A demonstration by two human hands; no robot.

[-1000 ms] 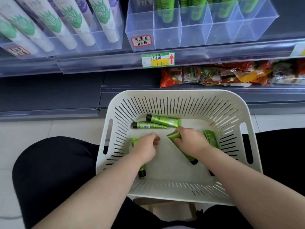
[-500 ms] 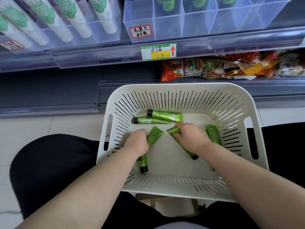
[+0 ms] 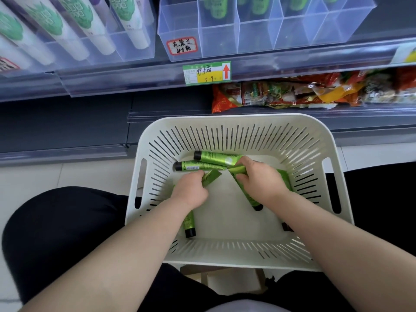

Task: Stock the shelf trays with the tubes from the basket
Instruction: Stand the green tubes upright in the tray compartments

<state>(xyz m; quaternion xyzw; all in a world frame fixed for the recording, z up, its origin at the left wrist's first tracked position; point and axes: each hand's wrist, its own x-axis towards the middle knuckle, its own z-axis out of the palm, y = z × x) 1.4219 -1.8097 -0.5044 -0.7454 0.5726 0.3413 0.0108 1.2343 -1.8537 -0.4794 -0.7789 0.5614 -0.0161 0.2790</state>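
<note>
The left hand point(image 3: 191, 191), fingers point(image 3: 196, 174) curled round one green tube point(image 3: 211, 178) low in the basket point(image 3: 236, 119), could let the slick tube slide out cap-first as it lifts. The right hand point(image 3: 262, 180), fingers wrapped round a second tube point(image 3: 239, 170) whose crimped end lies just beside the two loose tubes point(image 3: 210, 159), may drag those along. A second ago the left fingers only pinched their tube's crimped tip; the right grip looks unchanged.

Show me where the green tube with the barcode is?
In the head view, the barcode tube lies in the white basket, at its far left, between the left hand and another green tube.
</note>
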